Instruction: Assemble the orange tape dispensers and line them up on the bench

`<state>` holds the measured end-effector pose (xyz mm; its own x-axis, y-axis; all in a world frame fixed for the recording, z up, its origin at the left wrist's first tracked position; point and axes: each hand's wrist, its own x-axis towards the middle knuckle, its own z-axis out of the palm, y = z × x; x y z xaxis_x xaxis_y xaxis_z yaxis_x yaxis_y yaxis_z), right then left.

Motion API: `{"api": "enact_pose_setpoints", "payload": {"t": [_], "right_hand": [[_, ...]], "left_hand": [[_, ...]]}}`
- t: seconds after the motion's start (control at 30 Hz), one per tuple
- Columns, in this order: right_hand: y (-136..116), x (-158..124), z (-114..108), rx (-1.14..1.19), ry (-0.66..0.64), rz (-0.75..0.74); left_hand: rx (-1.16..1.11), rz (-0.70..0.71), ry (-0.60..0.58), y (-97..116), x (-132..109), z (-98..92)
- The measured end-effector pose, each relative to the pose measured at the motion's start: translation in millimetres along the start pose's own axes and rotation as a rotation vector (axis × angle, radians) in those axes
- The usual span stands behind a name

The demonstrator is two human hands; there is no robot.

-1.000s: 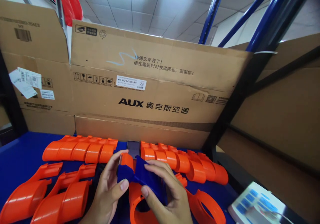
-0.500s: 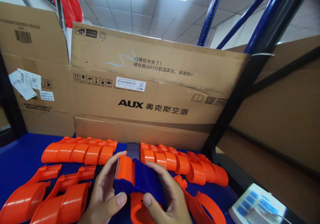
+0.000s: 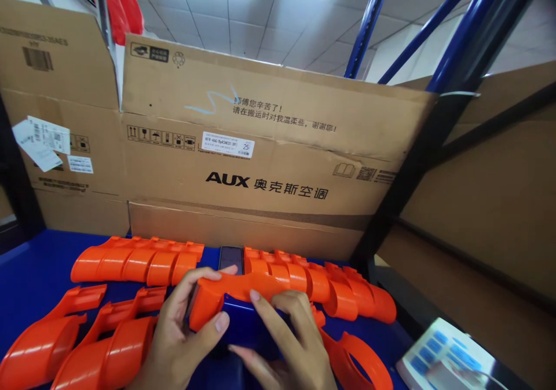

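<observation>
Both hands are around an orange and blue plastic tape dispenser [image 3: 256, 284] at the bottom centre. Its orange body lies on top, with a glossy blue part [image 3: 243, 314] below and in front. My left hand [image 3: 174, 326] grips the left end, thumb against the near side and fingers behind. On the right end my right hand [image 3: 291, 332] has its fingers on the orange top and blue part, thumb underneath. To the left lie large orange dispenser bodies [image 3: 108, 349]. Another orange body with a ring [image 3: 358, 361] lies to the right, partly behind my right hand.
Rows of orange dispenser parts stand at the back left [image 3: 134, 265] and back right [image 3: 317, 283] of the blue table [image 3: 26, 268]. A dark phone [image 3: 231, 258] lies between them. A white device with blue keys [image 3: 449, 355] sits at the right. Cardboard [image 3: 269, 164] forms the back wall.
The held dispenser has been turned, so its orange body now faces up and the blue part sits lower. My right fingers have moved onto its top.
</observation>
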<state>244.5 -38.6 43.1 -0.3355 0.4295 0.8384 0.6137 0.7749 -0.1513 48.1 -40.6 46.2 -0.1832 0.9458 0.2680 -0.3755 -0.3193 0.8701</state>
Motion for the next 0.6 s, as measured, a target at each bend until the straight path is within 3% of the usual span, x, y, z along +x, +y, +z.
{"api": "enact_pose_setpoints", "payload": {"t": [0.17, 0.33, 0.4, 0.47, 0.53, 0.6], "right_hand": [[-1.8, -0.4, 2.5, -0.021, -0.045, 0.000], [-5.2, 3.5, 0.9, 0.018, -0.033, 0.038], [-5.5, 2.2, 2.2, 0.089, 0.001, 0.139], [-2.9, -2.7, 6.3, 0.212, 0.081, 0.306], [3.3, -11.4, 12.1, 0.352, 0.192, 0.513], [10.7, -23.1, 17.4, 0.463, 0.223, 0.685]], "left_hand": [[0.057, -0.019, -0.031, -12.6, 8.7, -14.9], [-0.067, -0.055, -0.048, -11.9, 4.7, -7.7], [-0.161, -0.025, -0.123, -8.6, 0.3, -3.1], [-0.114, 0.093, -0.232, -5.8, -3.2, -2.2], [0.140, 0.264, -0.344, -4.9, -4.3, -4.8], [0.402, 0.407, -0.435, -6.3, -3.0, -7.6]]}}
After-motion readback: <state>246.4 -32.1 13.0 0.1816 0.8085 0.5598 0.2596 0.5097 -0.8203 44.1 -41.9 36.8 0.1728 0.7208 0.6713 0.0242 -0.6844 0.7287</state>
